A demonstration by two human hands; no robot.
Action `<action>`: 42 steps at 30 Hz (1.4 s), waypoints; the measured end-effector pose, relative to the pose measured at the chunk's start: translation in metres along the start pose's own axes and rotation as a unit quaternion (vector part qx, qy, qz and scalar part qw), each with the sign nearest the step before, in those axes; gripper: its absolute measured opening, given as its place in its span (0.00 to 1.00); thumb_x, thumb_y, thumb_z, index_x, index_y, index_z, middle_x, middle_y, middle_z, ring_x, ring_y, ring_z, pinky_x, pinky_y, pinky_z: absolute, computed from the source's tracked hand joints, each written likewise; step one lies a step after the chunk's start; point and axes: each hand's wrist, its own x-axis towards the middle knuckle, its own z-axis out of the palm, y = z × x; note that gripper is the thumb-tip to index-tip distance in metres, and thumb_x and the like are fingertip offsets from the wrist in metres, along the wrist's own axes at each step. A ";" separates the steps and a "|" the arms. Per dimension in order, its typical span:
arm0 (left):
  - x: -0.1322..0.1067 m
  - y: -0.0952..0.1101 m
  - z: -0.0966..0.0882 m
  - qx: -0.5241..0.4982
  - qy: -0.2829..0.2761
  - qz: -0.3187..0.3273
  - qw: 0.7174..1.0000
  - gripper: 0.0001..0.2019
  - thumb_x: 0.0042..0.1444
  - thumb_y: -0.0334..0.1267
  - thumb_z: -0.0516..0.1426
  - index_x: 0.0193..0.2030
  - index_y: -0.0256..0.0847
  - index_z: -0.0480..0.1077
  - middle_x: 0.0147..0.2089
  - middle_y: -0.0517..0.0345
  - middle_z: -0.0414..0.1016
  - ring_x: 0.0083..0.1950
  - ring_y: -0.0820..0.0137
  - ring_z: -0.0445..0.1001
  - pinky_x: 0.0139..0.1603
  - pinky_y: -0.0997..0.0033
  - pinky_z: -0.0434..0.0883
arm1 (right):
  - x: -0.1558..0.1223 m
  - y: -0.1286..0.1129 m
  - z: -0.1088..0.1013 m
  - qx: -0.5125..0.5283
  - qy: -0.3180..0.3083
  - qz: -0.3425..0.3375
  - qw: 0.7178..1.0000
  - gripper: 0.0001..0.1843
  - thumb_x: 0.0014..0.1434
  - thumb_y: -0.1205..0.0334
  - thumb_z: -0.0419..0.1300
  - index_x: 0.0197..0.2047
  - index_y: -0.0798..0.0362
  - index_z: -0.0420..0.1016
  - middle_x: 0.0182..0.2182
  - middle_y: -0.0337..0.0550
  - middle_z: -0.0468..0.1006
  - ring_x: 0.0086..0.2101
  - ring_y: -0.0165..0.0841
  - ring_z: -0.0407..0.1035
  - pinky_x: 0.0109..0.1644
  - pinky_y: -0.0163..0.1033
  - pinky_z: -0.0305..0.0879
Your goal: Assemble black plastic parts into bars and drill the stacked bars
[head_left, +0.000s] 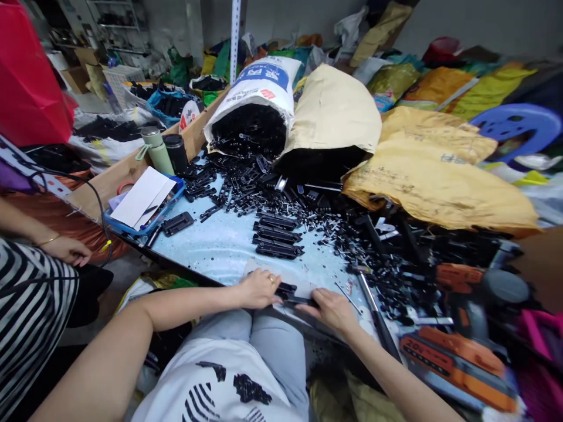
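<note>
At the table's near edge, my left hand point(260, 289) is closed on the left end of a black plastic part point(288, 291). My right hand point(331, 310) grips the right end of the same long, dark piece. Fingers cover both its ends, and its exact kind does not show. Just beyond my hands lies a row of several similar black plastic parts point(278, 235), side by side. Right of my right hand rest a hammer-like tool with a metal shaft and dark handle point(379, 319) and a thin metal rod point(349, 298).
An orange cordless drill point(466, 287) lies at the right. Open sacks point(250, 88) spill black parts and small metal pieces point(314, 220) over the blue tabletop point(211, 240). A blue tray point(145, 228) and green bottle point(157, 151) stand left. Another person's hand point(68, 251) is at far left.
</note>
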 end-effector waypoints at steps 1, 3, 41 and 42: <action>-0.001 -0.006 -0.003 -0.013 -0.017 -0.006 1.000 0.24 0.63 0.50 0.45 0.46 0.30 0.70 0.41 0.44 0.75 0.42 0.60 0.72 0.39 0.66 0.65 | 0.001 -0.004 -0.004 0.006 -0.022 0.007 1.000 0.28 0.59 0.37 0.46 0.25 0.53 0.69 0.23 0.44 0.72 0.24 0.33 0.67 0.29 0.36 0.56; 0.000 -0.019 -0.010 -0.049 -0.035 -0.026 0.998 0.24 0.65 0.47 0.41 0.37 0.35 0.73 0.37 0.49 0.77 0.40 0.65 0.74 0.37 0.69 0.65 | 0.004 -0.013 -0.013 0.039 -0.049 0.014 0.998 0.31 0.59 0.35 0.43 0.24 0.53 0.68 0.22 0.44 0.73 0.24 0.32 0.67 0.28 0.35 0.52; 0.055 -0.041 0.026 0.051 0.078 -0.052 0.994 0.34 0.55 0.52 0.55 0.65 0.38 0.53 0.67 0.38 0.51 0.69 0.49 0.46 0.63 0.45 0.51 | 0.183 0.038 0.039 0.385 0.157 0.328 0.849 0.47 0.58 0.32 0.28 0.67 0.59 0.45 0.65 0.56 0.48 0.65 0.42 0.38 0.65 0.52 0.42; 0.055 -0.049 0.024 0.051 0.069 -0.059 0.995 0.33 0.56 0.52 0.55 0.65 0.39 0.53 0.67 0.39 0.52 0.69 0.49 0.46 0.64 0.45 0.50 | 0.192 0.039 0.041 0.382 0.155 0.327 0.851 0.47 0.58 0.32 0.31 0.67 0.60 0.44 0.66 0.57 0.44 0.65 0.43 0.35 0.65 0.53 0.39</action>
